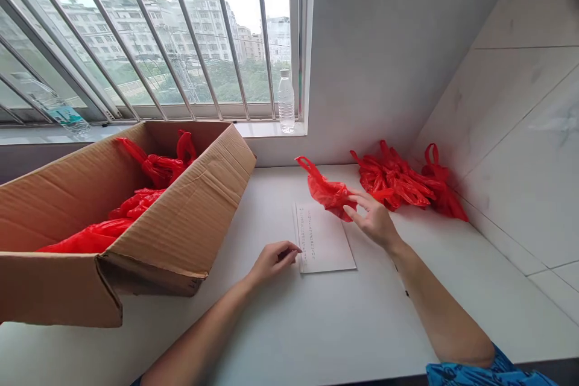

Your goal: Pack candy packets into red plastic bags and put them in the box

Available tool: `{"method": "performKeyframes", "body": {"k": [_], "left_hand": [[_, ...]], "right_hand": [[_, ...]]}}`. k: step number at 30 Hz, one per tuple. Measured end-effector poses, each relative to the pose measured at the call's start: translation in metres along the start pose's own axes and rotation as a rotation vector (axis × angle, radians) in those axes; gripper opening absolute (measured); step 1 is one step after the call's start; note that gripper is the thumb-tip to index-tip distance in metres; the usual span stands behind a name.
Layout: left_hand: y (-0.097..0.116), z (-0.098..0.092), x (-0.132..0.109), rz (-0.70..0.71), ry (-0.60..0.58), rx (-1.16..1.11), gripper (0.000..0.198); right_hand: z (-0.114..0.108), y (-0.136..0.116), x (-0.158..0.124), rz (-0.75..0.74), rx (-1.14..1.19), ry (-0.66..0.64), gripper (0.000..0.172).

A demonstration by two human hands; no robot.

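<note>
My right hand [373, 220] is at the middle of the counter, its thumb and fingers closing on the edge of a crumpled red plastic bag [325, 190] with its handle sticking up to the left. The bag hangs over the top of a white sheet of paper [322, 238] printed with narrow columns of small text. My left hand [275, 260] rests with curled fingers at the paper's left edge, holding nothing visible. A pile of red plastic bags [395, 181] lies to the right of my right hand, against the wall.
An open cardboard box [181, 211] holding red plastic bags [154, 163] stands on the white counter [280, 325] at the left. A plastic water bottle [286, 102] stands on the windowsill [271, 128] behind it. Another bottle [54, 102] lies behind the barred window. Marble-like tiles [520, 132] line the right wall.
</note>
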State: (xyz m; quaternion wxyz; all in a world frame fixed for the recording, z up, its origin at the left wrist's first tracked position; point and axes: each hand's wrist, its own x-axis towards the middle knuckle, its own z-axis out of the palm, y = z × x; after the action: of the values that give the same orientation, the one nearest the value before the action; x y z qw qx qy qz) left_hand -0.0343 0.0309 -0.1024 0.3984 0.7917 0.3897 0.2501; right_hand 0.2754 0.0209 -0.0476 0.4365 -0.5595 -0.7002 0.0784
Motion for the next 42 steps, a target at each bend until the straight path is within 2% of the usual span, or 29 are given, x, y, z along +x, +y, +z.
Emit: {"method": "performKeyframes", "body": {"k": [2, 4, 7, 11, 13, 15, 17, 19, 25, 28, 31, 35, 42], "left_hand": [[0.001, -0.002, 0.0, -0.006, 0.154, -0.036, 0.034], [0.005, -0.007, 0.0, 0.003, 0.372, -0.039, 0.031], [0.023, -0.013, 0.002, 0.09, 0.636, -0.016, 0.024], [0.059, -0.008, 0.014, 0.344, 0.818, 0.084, 0.013], [0.075, 0.0, 0.024, 0.408, 0.796, 0.224, 0.014], [0.084, 0.011, 0.035, 0.393, 0.636, 0.411, 0.019], [0.083, 0.021, 0.045, 0.343, 0.45, 0.567, 0.021], [0.076, 0.029, 0.051, 0.288, 0.36, 0.659, 0.02], [0.053, 0.034, 0.05, 0.214, 0.363, 0.726, 0.012], [0.051, 0.036, 0.048, 0.206, 0.361, 0.738, 0.009], [0.047, 0.039, 0.049, 0.18, 0.358, 0.753, 0.015], [0.042, 0.04, 0.05, 0.149, 0.382, 0.742, 0.005], [0.044, 0.04, 0.047, 0.147, 0.361, 0.674, 0.004]], "right_hand": [[0.006, -0.006, -0.014, -0.084, 0.048, -0.115, 0.022], [0.012, -0.007, -0.025, -0.132, 0.074, -0.166, 0.019], [0.017, -0.007, -0.034, -0.127, 0.088, -0.109, 0.017], [0.02, -0.01, -0.037, -0.072, 0.099, -0.017, 0.014], [0.024, -0.011, -0.039, -0.05, 0.09, -0.008, 0.015], [0.028, -0.01, -0.04, -0.051, 0.062, -0.012, 0.018], [0.032, -0.009, -0.041, -0.074, 0.031, -0.016, 0.02], [0.034, -0.007, -0.041, -0.1, 0.015, -0.014, 0.019], [0.04, -0.005, -0.042, -0.168, -0.037, -0.028, 0.011], [0.045, -0.006, -0.044, -0.172, -0.075, -0.05, 0.012], [0.048, -0.006, -0.044, -0.167, -0.118, -0.063, 0.011], [0.051, -0.007, -0.045, -0.163, -0.165, -0.07, 0.012], [0.057, -0.009, -0.047, -0.121, -0.227, -0.063, 0.017]]}}
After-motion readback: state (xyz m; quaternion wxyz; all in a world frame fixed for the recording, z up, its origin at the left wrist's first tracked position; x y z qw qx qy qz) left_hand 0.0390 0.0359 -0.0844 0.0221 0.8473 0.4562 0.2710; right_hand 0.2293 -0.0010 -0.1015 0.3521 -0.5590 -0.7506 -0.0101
